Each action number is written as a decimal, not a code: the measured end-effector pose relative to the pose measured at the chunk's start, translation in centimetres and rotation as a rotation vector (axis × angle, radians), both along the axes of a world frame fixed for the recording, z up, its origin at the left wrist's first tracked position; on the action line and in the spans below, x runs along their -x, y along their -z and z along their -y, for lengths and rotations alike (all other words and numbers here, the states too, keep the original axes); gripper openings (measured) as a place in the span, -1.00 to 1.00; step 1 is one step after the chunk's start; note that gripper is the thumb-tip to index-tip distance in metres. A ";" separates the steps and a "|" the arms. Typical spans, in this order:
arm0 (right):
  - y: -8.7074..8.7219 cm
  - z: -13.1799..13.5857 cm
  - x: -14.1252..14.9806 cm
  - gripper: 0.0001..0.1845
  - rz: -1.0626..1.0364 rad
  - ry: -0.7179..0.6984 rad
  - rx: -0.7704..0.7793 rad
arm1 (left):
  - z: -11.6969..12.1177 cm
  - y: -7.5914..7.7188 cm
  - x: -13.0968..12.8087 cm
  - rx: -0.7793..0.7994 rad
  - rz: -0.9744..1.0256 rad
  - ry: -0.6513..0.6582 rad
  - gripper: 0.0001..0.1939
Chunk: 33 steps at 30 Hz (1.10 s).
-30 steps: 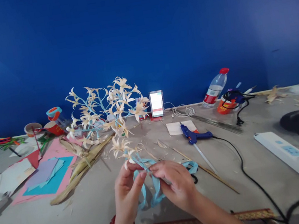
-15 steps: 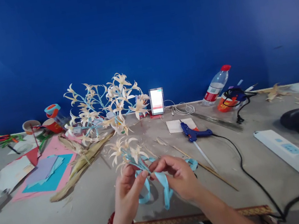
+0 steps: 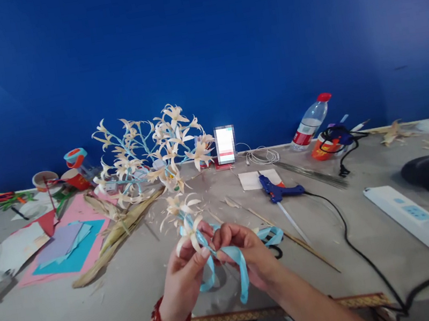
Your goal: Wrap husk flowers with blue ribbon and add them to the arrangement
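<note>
With my left hand point(image 3: 186, 267) I hold the small flower spray point(image 3: 190, 229) by its blue stem, the thumb and fingers closed around it. My right hand point(image 3: 249, 255) is almost closed also, and it pinches the blue ribbon point(image 3: 241, 271) just beside the stem. The spray is above the near middle of the table point(image 3: 140, 308), tilted to the left. Its petals are cream, narrow and pointed, and they curl outward; the stem is light blue and a little shiny. The ribbon hangs in a loose curve below my right fingers.

At the far right, the leaning bottle point(image 3: 315, 112) has a red cap and a red and white label point(image 3: 302, 137), but its writing is too small to read. The orange cup point(image 3: 321, 150) near it carries yellow marks, which I cannot read. The bright screen point(image 3: 225, 142) at the far middle is blurred into squares.
</note>
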State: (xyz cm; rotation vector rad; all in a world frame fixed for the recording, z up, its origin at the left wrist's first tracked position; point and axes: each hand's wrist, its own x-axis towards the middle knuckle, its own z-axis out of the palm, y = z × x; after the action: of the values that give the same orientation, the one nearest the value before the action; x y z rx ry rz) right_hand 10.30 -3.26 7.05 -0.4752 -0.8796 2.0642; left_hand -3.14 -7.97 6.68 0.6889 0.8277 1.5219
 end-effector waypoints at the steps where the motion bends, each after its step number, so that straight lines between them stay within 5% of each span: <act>1: 0.0 0.0 0.1 -0.68 0.008 0.026 -0.025 | 0.0 0.2 0.0 -0.004 0.004 -0.002 -0.87; 4: 0.3 0.1 0.0 -0.70 0.075 0.181 -0.203 | 0.2 0.7 -0.2 -0.012 -0.073 -0.041 -0.85; 10: 0.6 0.4 -1.0 -0.83 0.393 0.464 -0.854 | 0.7 1.2 -0.6 -0.051 -0.370 -0.217 -0.85; 16: 0.2 0.4 -1.9 -0.76 0.537 0.509 -1.205 | 0.9 0.1 -0.3 -0.043 -0.568 -0.292 -0.91; 28: -0.3 0.5 -1.9 -0.77 0.507 0.509 -1.263 | 1.1 -0.6 0.3 -0.083 -0.616 -0.229 -0.92; 33: 0.0 0.8 -1.5 -0.87 0.379 0.450 -0.904 | 1.3 -1.3 0.4 -0.100 -0.625 -0.199 -0.95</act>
State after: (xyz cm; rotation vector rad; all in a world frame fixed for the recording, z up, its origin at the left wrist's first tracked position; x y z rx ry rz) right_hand 11.79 -4.02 7.04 -0.4926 -1.6278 1.0220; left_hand -3.51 -9.23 8.03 1.2183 1.3226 1.5464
